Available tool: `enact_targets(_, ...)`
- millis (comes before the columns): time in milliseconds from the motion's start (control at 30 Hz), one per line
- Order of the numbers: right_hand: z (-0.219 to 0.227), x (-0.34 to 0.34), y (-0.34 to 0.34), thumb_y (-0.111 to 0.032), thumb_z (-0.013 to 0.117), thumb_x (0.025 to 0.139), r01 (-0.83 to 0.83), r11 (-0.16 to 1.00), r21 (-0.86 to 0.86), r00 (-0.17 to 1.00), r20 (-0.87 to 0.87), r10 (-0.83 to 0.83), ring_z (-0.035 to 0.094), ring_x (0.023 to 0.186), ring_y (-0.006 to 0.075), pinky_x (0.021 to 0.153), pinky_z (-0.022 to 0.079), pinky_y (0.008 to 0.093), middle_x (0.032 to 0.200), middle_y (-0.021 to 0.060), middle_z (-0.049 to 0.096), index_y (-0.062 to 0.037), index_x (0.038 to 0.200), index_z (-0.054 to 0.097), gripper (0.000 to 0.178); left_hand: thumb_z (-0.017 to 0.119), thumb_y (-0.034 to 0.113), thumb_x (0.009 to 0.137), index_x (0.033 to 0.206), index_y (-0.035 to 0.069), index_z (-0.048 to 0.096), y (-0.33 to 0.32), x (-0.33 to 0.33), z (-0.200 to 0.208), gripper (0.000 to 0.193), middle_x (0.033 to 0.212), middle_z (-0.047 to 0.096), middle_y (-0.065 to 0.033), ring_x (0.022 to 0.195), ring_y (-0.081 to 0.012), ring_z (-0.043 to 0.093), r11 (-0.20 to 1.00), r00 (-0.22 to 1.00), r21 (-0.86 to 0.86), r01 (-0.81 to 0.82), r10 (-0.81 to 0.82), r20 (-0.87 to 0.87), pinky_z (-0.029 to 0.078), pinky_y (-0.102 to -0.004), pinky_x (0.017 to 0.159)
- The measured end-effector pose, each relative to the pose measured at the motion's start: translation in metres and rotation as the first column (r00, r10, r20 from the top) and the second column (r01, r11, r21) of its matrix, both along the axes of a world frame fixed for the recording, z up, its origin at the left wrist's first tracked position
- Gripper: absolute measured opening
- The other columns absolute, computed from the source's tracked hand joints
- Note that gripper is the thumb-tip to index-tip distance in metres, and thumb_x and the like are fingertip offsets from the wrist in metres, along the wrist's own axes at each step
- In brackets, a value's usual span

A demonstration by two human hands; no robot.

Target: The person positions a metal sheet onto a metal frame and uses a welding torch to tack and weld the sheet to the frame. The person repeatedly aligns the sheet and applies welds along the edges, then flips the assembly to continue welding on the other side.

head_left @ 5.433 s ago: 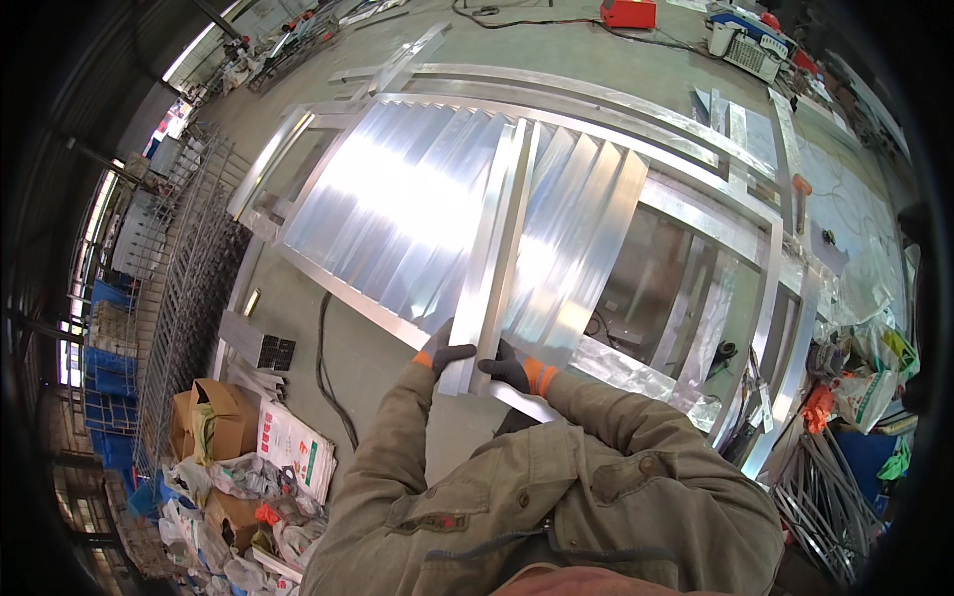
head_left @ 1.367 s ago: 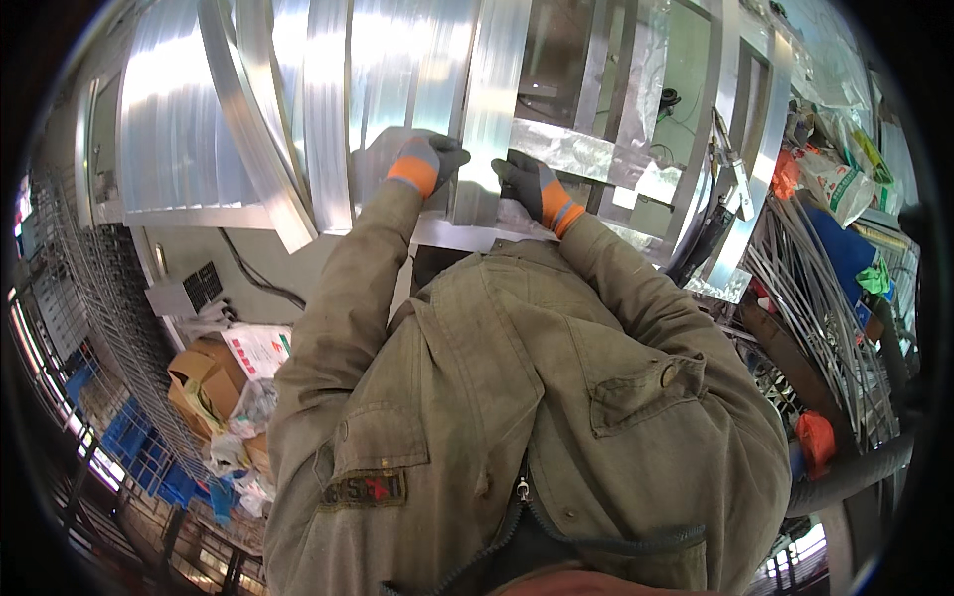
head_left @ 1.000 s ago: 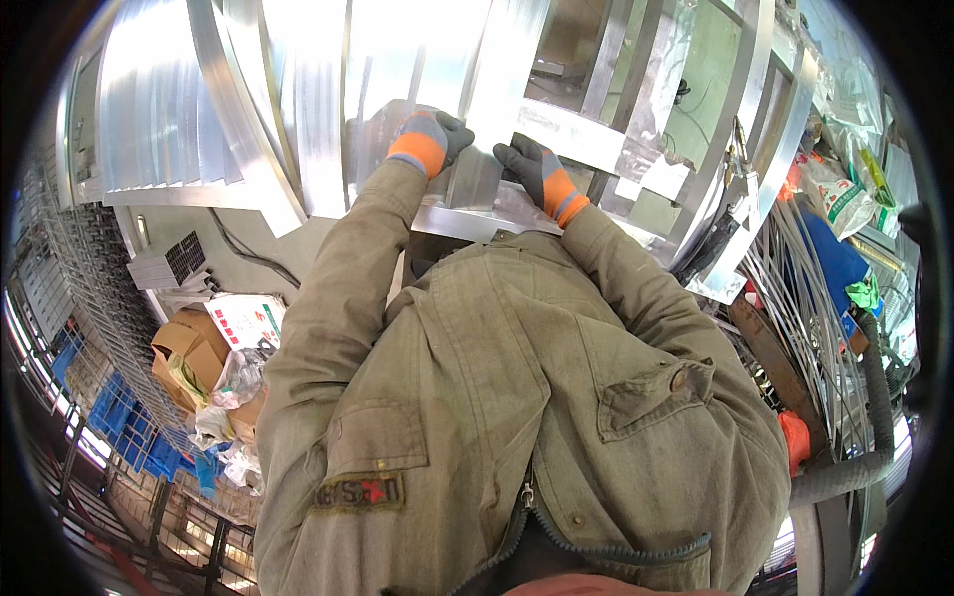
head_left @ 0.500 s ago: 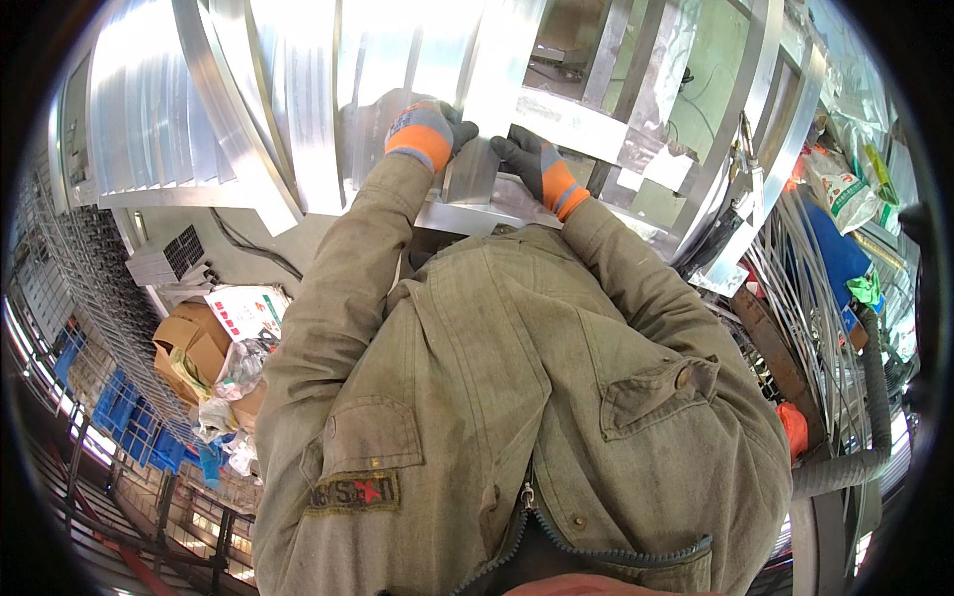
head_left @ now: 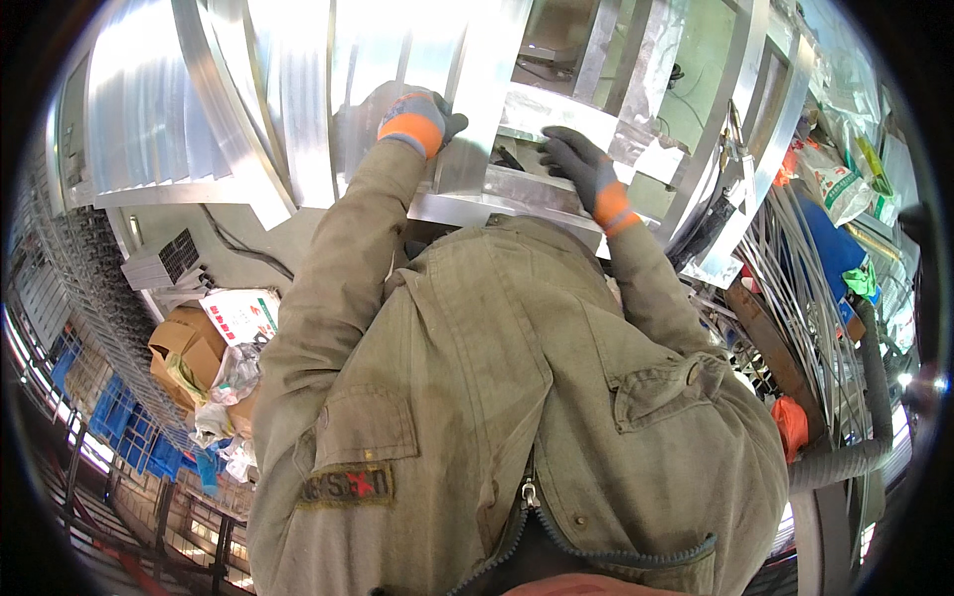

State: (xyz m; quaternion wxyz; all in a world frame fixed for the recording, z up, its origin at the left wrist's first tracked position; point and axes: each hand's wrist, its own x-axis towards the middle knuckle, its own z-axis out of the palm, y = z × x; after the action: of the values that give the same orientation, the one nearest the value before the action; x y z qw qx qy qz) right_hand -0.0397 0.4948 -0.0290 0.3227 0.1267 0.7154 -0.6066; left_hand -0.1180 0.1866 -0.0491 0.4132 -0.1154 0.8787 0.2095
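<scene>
My left hand (head_left: 419, 117), in a grey and orange glove, has its fingers closed at the near end of a long, shiny silver metal profile (head_left: 479, 109). To the right, my right hand (head_left: 584, 171), in a matching glove, hovers apart from that profile. Its fingers are stretched out and hold nothing. Below it are the crossbars of a silver metal frame (head_left: 571, 111). A small dark object (head_left: 510, 159) lies in the frame between the profile and my right hand; its kind cannot be made out.
More bright metal profiles (head_left: 298, 119) lie side by side on the left. Pliers-like tools (head_left: 732, 149) rest on the frame's right rail. Beyond are thin metal strips (head_left: 795, 288) and a grey hose (head_left: 845, 465). A cardboard box (head_left: 189, 348) and plastic bags sit at lower left.
My right hand has let go of the profile's side and moved right, its fingers opening out. The profile has shifted slightly left, with my left hand still at it.
</scene>
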Motion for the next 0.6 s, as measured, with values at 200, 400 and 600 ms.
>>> enact_targets(200,0.112,0.053,0.198,-0.037,0.066,0.109,0.060,0.991,-0.122,0.973,0.229,-0.031,0.071,0.083,0.0207,0.077,0.059,0.0342,0.096,0.0122,0.075,0.0068,0.117,0.075,0.046,0.083,0.050,0.086,0.119,0.004,0.081,-0.003,0.002,-0.010,0.057,0.095,0.082,-0.0127,0.086,-0.0282,0.078,1.000,0.999,0.014,-0.025,0.025,-0.046,0.062,-0.0419,0.084)
enact_targets(400,0.102,0.092,0.301,-0.054,0.072,0.105,0.431,0.772,0.467,0.852,0.072,-0.519,0.067,0.083,0.0138,0.072,0.054,0.0298,0.096,0.0060,0.072,-0.0012,0.117,0.075,0.054,0.085,0.045,0.091,0.122,0.000,0.079,-0.006,0.000,-0.025,0.055,0.090,0.080,-0.0123,0.079,-0.0218,0.075,1.000,0.998,0.026,0.011,-0.009,-0.064,0.060,-0.0383,0.073)
enact_targets(600,0.011,0.083,0.320,-0.068,0.084,0.089,0.423,0.627,0.654,0.867,-0.091,-0.490,0.070,0.086,0.0200,0.075,0.057,0.0354,0.100,0.0115,0.076,0.0072,0.123,0.071,0.084,0.088,0.047,0.091,0.121,0.005,0.080,-0.001,-0.006,-0.020,0.052,0.087,0.080,-0.0084,0.073,-0.0191,0.072,0.999,0.999,-0.047,-0.005,0.007,0.037,0.059,-0.0372,0.070)
